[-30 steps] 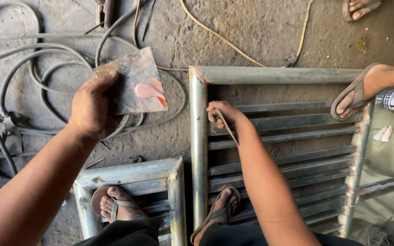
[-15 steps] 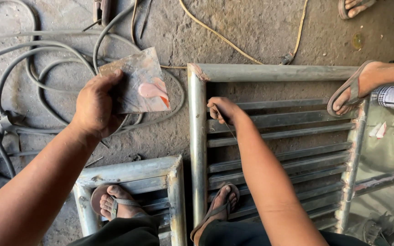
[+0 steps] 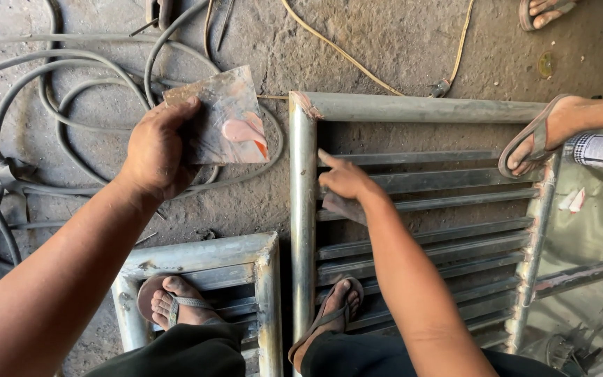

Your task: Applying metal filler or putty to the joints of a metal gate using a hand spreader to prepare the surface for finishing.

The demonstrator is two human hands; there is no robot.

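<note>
A scuffed grey square shield plate with pink blotches point(image 3: 223, 119) sits upper left of centre, pinched along its left edge by the left hand point(image 3: 155, 150), thumb on top, forearm running down to the lower left. At centre, the right hand point(image 3: 345, 183) rests on the grey metal louvred frame point(image 3: 420, 110), forefinger pointing to the upright tube, holding nothing. Grey cables point(image 3: 43, 77) coil at upper left

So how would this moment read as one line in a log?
left hand: holds worn flat plate above grey cables | right hand: forefinger pointing on slatted metal frame | feet: in sandals on frames
</note>
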